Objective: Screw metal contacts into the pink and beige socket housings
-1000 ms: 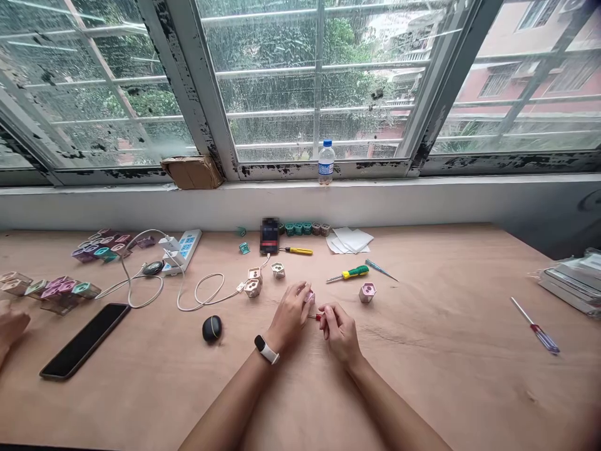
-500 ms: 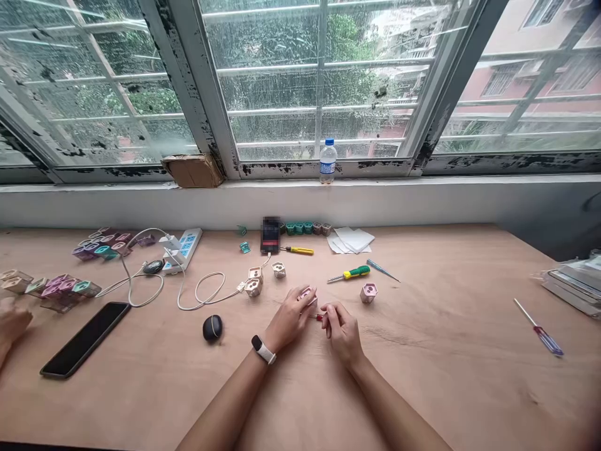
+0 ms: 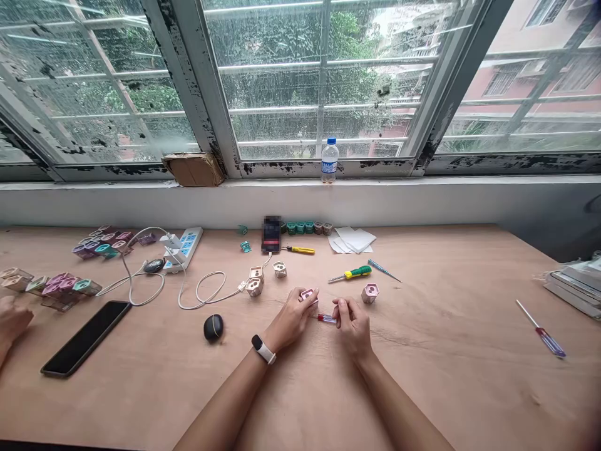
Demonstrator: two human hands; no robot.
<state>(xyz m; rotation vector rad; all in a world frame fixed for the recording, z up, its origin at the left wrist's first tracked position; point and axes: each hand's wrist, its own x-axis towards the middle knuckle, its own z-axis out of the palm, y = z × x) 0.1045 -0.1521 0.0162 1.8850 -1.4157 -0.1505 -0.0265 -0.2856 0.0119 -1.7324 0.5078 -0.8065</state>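
The left hand [image 3: 291, 319] is closed around a pink socket [image 3: 309, 299], and the right hand [image 3: 353, 326] pinches a small screwdriver [image 3: 327, 319]. This screwdriver lies sideways between the hands, with its red end toward the left hand.

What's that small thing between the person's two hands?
In the head view, a small red-and-clear screwdriver lies between the left hand and the right hand. The right hand holds it, and the left hand holds a pink block.

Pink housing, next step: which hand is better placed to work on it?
Right, probably: the right hand grips the red-handled screwdriver, tip near the pink housing, while the left hand holds it.
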